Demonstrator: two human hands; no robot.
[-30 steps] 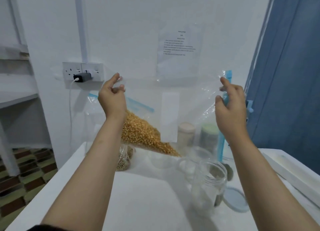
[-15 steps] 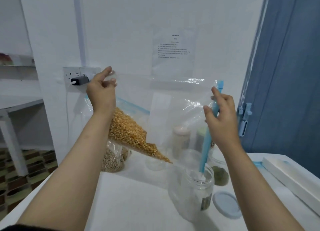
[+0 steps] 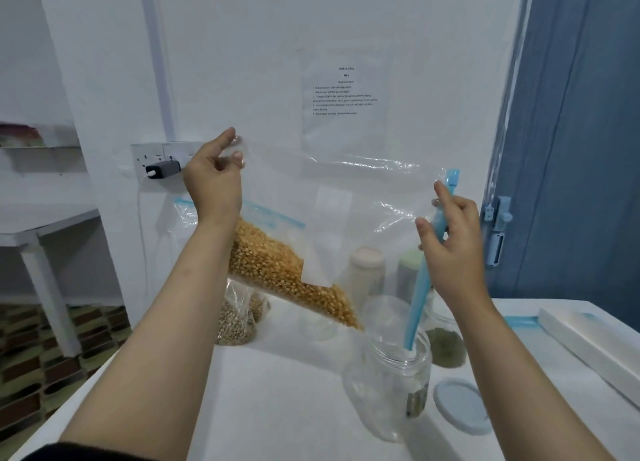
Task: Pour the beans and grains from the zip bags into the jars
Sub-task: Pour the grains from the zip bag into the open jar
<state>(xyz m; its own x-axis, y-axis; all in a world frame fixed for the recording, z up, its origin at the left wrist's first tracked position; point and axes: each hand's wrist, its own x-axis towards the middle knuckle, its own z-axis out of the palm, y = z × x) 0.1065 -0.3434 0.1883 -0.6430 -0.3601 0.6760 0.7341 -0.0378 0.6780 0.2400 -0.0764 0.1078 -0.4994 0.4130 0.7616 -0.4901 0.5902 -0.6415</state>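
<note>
I hold a large clear zip bag (image 3: 363, 197) in the air, turned sideways. My left hand (image 3: 214, 183) pinches its upper left corner. My right hand (image 3: 450, 242) pinches the blue zip edge (image 3: 424, 280) on the right, whose lower end dips into the mouth of an open clear jar (image 3: 388, 381). Yellow corn kernels (image 3: 280, 277) lie heaped in the bag's lower left part, sloping down toward the jar. The jar's pale blue lid (image 3: 462, 408) lies flat to its right.
Behind the bag stand another zip bag of pale beans (image 3: 235, 325), a jar of green grains (image 3: 446, 346), two lidded jars (image 3: 367, 273) and a small clear jar (image 3: 317, 325). A white box (image 3: 588, 346) lies along the right of the white table (image 3: 277, 391). A wall socket with a charger (image 3: 161, 168) is at the left.
The bag's zip end has come down into the jar's mouth and my right hand has lowered with it. The corn has slid a little further toward the jar.
</note>
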